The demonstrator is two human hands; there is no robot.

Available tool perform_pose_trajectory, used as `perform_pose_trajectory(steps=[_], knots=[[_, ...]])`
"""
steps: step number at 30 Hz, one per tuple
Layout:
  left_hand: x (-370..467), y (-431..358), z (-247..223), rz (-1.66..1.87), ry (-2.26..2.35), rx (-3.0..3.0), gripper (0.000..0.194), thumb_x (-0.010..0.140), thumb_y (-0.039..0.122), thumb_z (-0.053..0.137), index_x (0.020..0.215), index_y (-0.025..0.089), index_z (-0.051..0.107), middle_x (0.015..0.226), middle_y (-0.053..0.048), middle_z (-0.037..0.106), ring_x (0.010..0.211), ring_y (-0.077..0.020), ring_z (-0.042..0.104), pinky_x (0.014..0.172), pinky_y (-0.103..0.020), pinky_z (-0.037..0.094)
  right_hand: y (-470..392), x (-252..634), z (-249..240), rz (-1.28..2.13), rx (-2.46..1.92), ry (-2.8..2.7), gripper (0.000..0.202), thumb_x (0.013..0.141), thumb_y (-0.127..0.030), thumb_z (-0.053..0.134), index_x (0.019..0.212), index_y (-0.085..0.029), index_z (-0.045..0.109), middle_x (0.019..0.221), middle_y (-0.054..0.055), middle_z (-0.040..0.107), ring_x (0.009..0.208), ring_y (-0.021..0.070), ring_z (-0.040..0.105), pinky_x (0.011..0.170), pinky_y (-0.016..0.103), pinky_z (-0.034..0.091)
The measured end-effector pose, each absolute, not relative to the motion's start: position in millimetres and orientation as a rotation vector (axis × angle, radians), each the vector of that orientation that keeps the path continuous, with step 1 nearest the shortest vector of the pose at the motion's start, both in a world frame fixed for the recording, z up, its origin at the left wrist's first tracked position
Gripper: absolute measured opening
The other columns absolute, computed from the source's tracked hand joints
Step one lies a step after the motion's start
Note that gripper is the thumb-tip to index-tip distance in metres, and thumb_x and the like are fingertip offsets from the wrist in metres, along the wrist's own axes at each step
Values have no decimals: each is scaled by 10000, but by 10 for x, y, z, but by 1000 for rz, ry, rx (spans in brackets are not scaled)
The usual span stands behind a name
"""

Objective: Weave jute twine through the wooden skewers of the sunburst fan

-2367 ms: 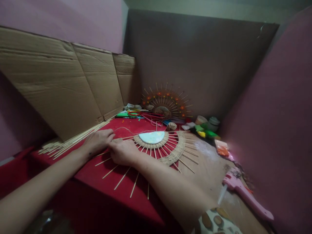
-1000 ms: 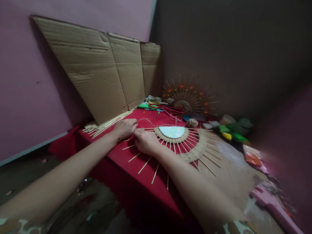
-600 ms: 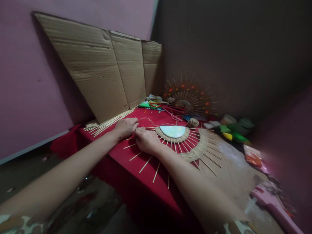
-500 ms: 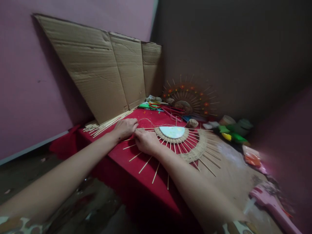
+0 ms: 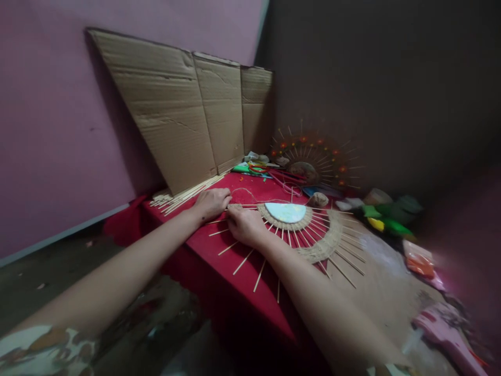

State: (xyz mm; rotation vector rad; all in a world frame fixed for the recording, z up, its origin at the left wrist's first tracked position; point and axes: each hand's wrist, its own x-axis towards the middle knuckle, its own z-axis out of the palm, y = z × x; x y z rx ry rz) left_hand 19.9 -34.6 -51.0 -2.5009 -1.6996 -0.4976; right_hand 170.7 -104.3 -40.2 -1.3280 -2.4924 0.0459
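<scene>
A half-round fan of thin sticks [image 5: 318,249], woven with twine into two bands, lies over the red cloth and a brown board. At its centre sits a pale blue-green half disc [image 5: 285,212]. My right hand [image 5: 246,225] is closed on the left end of the outer woven band, its fingertips mostly hidden. Just left of it, my left hand [image 5: 213,203] is closed, fingers pinched near the stick ends. From there a thin strand of twine [image 5: 245,190] loops over the cloth towards a twine ball [image 5: 319,199] behind the fan.
Loose sticks [image 5: 183,196] lie along the folded cardboard [image 5: 164,109] at the left. A finished-looking stick fan with orange flowers [image 5: 303,141] leans at the back. Red-handled scissors [image 5: 258,167] lie by it. On the right are coloured packets [image 5: 418,258] and a pink glue gun [image 5: 446,331].
The whole view has shifted, so the scene sits slightly further right. Both hands stay at the left end of the woven band with little visible movement.
</scene>
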Motion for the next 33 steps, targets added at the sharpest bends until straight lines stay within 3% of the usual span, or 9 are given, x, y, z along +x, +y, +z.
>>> perform_pose_trajectory(steps=[7, 13, 25, 33], knots=[[175, -344, -529, -582, -1731, -2541, 333, 894, 361, 368, 915, 197, 657, 938, -94, 711, 877, -241, 641, 740, -324, 442, -989, 1732, -439, 247, -1384, -2298, 235, 851, -201, 477, 1033, -197, 625, 884, 49, 712, 786, 173, 640, 718, 265, 432], [149, -320, -500, -692, -1813, -2591, 340, 872, 388, 417, 916, 193, 692, 877, -87, 721, 828, -242, 638, 710, -317, 428, -921, 1768, -445, 435, -1375, -2061, 188, 804, -192, 511, 936, -164, 642, 735, 1, 674, 662, 126, 583, 659, 226, 430], [2, -169, -463, -965, -1824, -2864, 302, 747, 380, 511, 758, 145, 700, 619, -2, 625, 586, -130, 514, 562, -239, 345, -837, 1786, -521, 637, -1329, -1869, 130, 745, -150, 505, 789, -158, 626, 723, -7, 658, 682, 121, 576, 678, 228, 443], [-7, -156, -454, -1143, -1875, -2932, 257, 681, 369, 567, 702, 148, 696, 551, 17, 579, 544, -121, 475, 548, -244, 321, -767, 1823, -436, 593, -1405, -2059, 152, 764, -133, 513, 830, -165, 647, 788, 12, 694, 730, 133, 619, 674, 222, 452]])
